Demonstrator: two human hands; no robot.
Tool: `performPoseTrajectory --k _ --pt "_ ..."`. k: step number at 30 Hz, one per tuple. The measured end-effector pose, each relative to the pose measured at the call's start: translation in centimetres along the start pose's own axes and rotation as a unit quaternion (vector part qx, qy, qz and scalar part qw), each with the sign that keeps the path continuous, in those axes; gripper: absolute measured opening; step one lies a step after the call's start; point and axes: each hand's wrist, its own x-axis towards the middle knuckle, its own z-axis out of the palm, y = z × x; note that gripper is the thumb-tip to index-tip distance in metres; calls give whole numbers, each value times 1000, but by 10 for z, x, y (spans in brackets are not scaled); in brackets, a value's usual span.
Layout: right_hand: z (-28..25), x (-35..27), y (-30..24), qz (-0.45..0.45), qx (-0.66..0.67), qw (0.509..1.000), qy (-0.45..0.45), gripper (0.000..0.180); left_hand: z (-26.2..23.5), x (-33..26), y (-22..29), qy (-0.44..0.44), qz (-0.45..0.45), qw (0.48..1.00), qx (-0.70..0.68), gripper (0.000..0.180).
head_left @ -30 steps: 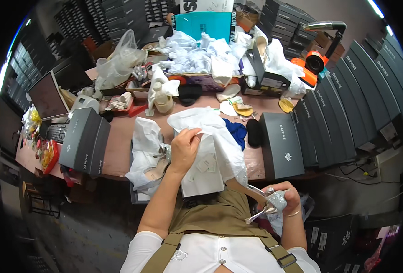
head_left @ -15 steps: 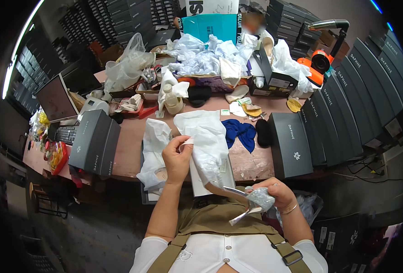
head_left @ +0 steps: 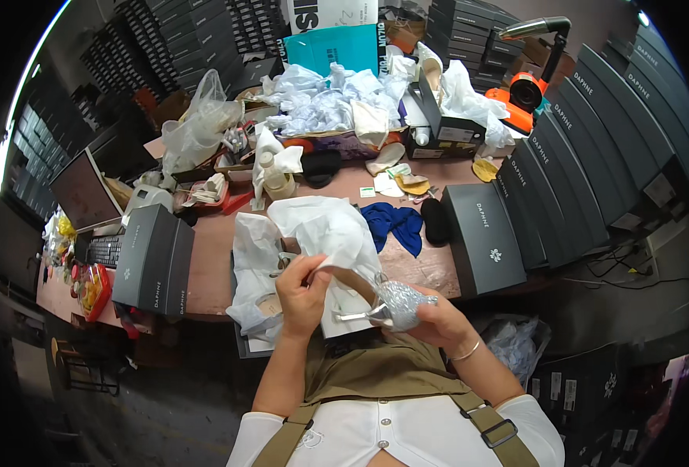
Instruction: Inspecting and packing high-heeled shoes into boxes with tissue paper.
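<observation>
I see the left hand (head_left: 302, 292) raised at lower centre, fingers pinched shut on white tissue paper (head_left: 325, 233), while the right hand (head_left: 430, 315) just beside it is clamped around a silver glittery high-heeled shoe (head_left: 395, 300). Both work over the bench (head_left: 212, 257) near edge, hemmed by a dark box (head_left: 154, 261) left and another (head_left: 485, 237) right. Since half a second ago, the hands have drawn together and the shoe has risen.

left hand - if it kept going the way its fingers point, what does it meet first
Probably the white tissue paper that the left hand already pinches, lying just beyond its fingertips; depth is hard to judge here.
</observation>
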Motion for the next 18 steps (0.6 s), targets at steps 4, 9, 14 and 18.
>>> performPoseTrajectory --k 4,9,14,18 --pt "9 29 34 -67 27 993 92 50 12 -12 34 -53 95 990 88 18" --pt "4 39 51 -173 -484 854 80 38 30 -17 31 -46 156 983 89 21" --pt "-3 42 12 -56 155 984 74 45 26 -50 19 -91 144 982 86 16" --pt "-6 48 39 -138 -239 958 82 47 35 -37 35 -66 167 982 54 12"
